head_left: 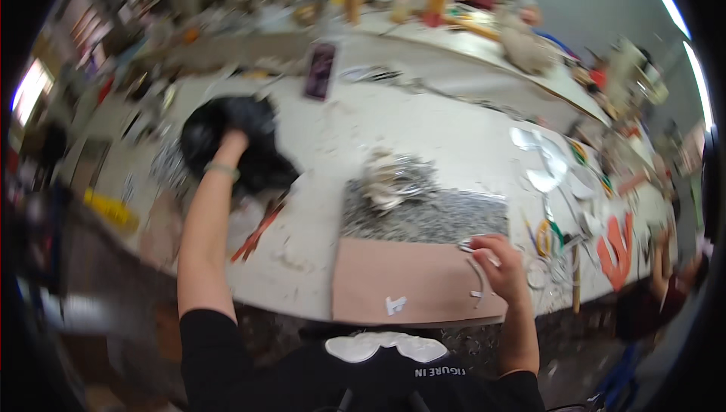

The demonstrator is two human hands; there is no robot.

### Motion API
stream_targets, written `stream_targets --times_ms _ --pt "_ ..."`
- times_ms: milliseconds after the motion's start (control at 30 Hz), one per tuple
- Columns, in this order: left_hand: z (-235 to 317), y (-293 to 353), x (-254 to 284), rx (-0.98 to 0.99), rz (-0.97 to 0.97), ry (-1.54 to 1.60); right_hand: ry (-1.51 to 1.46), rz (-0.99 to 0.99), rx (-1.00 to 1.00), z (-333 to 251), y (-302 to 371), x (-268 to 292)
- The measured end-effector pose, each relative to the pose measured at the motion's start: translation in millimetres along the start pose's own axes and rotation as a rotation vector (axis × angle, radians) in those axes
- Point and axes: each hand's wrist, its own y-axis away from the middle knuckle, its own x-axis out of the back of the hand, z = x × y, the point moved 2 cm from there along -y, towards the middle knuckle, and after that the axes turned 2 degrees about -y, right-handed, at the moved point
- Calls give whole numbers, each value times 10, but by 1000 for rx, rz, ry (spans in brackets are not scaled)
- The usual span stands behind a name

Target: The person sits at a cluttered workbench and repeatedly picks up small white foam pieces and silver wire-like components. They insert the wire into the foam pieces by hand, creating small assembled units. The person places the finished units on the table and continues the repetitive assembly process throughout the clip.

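My left hand (pixel 234 142) reaches into a black plastic bag (pixel 261 158) on the left of the table, and the bag hides its fingers. My right hand (pixel 501 261) is closed in a pinch above the right side of a pinkish-brown board (pixel 408 279). Between its fingertips is a small white piece (pixel 466 246), blurred. A thin curved grey strip (pixel 478 285) shows just below that hand. Near the board's front edge lies a white scrap (pixel 395 305). Behind the board, a bunch of pale, crumpled pieces (pixel 389 181) rests on a speckled grey slab (pixel 423 215).
Yellow-handled scissors (pixel 543 236), a hammer-like tool (pixel 576 276) and orange cut pieces (pixel 616 251) lie to the right. Reddish strips (pixel 261 229) are beside the bag. A phone (pixel 321 71) lies at the back, below a shelf (pixel 454 45) with bottles. Another person (pixel 665 283) is at far right.
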Motion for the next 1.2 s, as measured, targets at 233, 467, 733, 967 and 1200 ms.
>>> stream_targets --times_ms 233,467,733,967,1200 --pt "225 -184 318 -87 174 234 -15 29 122 127 216 101" --pt "1169 454 767 -164 295 588 -60 27 50 95 465 111" --pt "2088 1192 793 -268 161 925 -96 14 40 130 593 75" --pt "2555 1621 577 -232 -22 1199 -126 44 54 129 698 141" --pt "2767 1989 267 -79 -245 1488 -168 23 51 82 717 143"
